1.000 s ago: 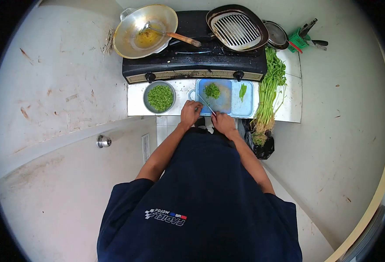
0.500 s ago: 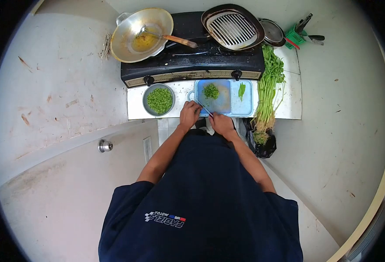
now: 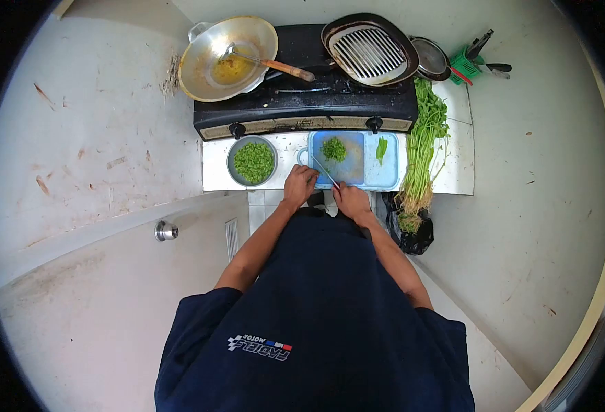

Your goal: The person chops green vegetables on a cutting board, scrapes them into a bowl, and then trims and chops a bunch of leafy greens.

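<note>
My right hand (image 3: pixel 352 200) is closed round the handle of a knife (image 3: pixel 326 172), whose blade slants up and left over the blue cutting board (image 3: pixel 389 175). My left hand (image 3: pixel 300 183) rests at the board's lower left corner, beside the blade. Its fingers are bent together, and whatever lies under them is too small to make out. A small heap of chopped greens (image 3: pixel 334 149) sits on the board's darker left section. On the lighter right section lies a green leaf (image 3: pixel 381 150). Left of the board, a grey bowl (image 3: pixel 231 168) holds finely chopped green pieces (image 3: pixel 254 163).
Behind the board stands a black stove (image 3: pixel 302 103) carrying a wok (image 3: pixel 192 72) with a wooden-handled ladle (image 3: pixel 288 69), and a grill pan (image 3: pixel 412 55). Rooted leafy greens (image 3: pixel 422 144) lie at right, overhanging a black plastic bag (image 3: pixel 419 240). A green basket (image 3: pixel 461 66) holds utensils.
The whole view has shifted slightly downward. The knife blade has swung a little more upright, and my left hand sits slightly farther from it. The heap and leaf look the same.
</note>
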The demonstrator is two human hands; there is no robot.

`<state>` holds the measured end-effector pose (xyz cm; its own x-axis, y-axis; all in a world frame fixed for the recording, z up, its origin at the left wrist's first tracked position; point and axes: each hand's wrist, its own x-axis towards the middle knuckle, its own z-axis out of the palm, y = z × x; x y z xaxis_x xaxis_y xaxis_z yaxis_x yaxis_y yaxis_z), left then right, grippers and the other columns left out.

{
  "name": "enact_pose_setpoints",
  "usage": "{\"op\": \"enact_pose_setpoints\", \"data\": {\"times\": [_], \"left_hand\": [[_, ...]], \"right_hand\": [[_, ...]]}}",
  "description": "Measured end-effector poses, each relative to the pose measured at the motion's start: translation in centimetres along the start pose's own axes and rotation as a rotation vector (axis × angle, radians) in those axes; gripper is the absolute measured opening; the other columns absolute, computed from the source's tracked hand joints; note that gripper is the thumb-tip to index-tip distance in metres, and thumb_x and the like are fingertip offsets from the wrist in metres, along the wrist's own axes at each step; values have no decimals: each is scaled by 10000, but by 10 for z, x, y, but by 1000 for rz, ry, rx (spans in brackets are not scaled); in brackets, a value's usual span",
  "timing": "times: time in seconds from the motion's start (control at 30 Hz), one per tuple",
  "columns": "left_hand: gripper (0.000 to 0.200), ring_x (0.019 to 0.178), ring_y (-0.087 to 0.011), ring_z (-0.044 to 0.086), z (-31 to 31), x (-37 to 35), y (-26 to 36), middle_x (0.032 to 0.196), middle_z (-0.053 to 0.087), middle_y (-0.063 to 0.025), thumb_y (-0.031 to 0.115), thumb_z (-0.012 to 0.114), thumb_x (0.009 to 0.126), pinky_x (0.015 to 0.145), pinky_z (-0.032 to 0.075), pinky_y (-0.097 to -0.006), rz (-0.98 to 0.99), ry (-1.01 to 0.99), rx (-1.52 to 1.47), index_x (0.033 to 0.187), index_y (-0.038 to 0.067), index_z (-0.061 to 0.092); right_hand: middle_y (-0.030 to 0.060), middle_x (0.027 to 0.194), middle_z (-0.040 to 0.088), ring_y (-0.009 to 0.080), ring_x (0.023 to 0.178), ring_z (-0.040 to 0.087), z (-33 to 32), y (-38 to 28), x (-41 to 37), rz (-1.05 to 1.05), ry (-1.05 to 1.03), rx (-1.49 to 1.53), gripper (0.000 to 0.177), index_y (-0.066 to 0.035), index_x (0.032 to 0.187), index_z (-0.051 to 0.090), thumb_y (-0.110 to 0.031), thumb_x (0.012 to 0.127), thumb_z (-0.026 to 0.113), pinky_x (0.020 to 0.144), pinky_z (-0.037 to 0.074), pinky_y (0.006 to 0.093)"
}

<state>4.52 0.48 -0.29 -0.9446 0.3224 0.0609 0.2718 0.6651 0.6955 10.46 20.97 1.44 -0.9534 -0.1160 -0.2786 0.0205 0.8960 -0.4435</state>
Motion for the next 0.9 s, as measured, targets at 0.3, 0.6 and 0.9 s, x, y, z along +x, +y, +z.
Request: {"op": "enact_pose_setpoints", "data": {"times": [0.3, 0.6, 0.9], "left_hand": [[118, 948, -303, 629, 0, 0, -2, 943, 717, -72, 93, 726, 845, 843, 549, -407, 24, -14, 20, 949, 83, 781], [107, 945, -301, 628, 0, 0, -1, 934, 711, -75, 95, 711, 857, 842, 544, -411, -11, -28, -8, 946, 76, 767], [108, 925, -311, 619, -1, 0, 0, 896, 692, -92, 90, 703, 863, 836, 534, -420, -2, -46, 44, 938, 78, 779]], "right_hand": [[229, 750, 715, 436, 710, 721, 5, -5, -1, -35, -59, -55, 442, -2, 1035, 652, -410, 1058, 486, 657, 580, 546], [243, 703, 691, 447, 647, 695, 13, 1, 1, -64, 15, -28, 413, 1, 990, 641, -388, 1043, 512, 608, 562, 544], [247, 698, 684, 463, 636, 684, 8, -5, -2, -70, 19, -5, 421, 0, 1003, 639, -397, 1049, 509, 605, 558, 552]]}}
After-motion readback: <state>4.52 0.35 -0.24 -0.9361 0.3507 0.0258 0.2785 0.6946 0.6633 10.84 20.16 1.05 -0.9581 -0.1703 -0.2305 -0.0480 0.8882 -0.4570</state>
